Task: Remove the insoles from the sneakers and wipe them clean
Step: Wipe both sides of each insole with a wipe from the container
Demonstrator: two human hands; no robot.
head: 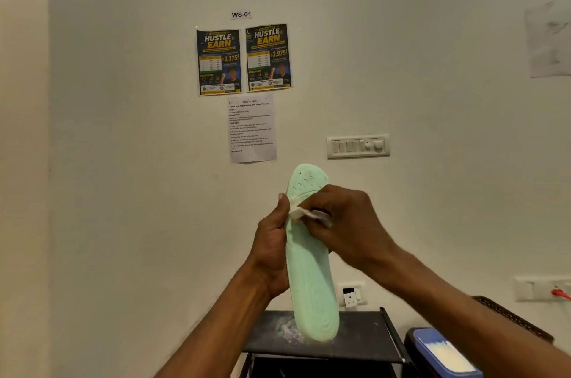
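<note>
Insole [309,278]: one, mint green, held upright at lower centre of the frame, toe end up and heel end down. Small dots and raised arcs are moulded near the toe; the rest of the surface is smooth with faint contour lines.

Head view, grip: my left hand [272,241] is clamped along the insole's left edge, thumb over the front face. My right hand [343,220] pinches one white wipe [309,215] and presses it against the insole just below the toe pattern.

The heel end sits in front of a dark rack top [364,337], which carries a white powdery smear; I cannot tell whether they touch.

Containers: one blue-rimmed box [445,353] at lower right, with a pale content I cannot identify. One dark woven basket [519,319] sits behind my right forearm, contents hidden.

On the wall, upper centre: two posters [218,62], with one printed sheet [251,128] below them.
</note>
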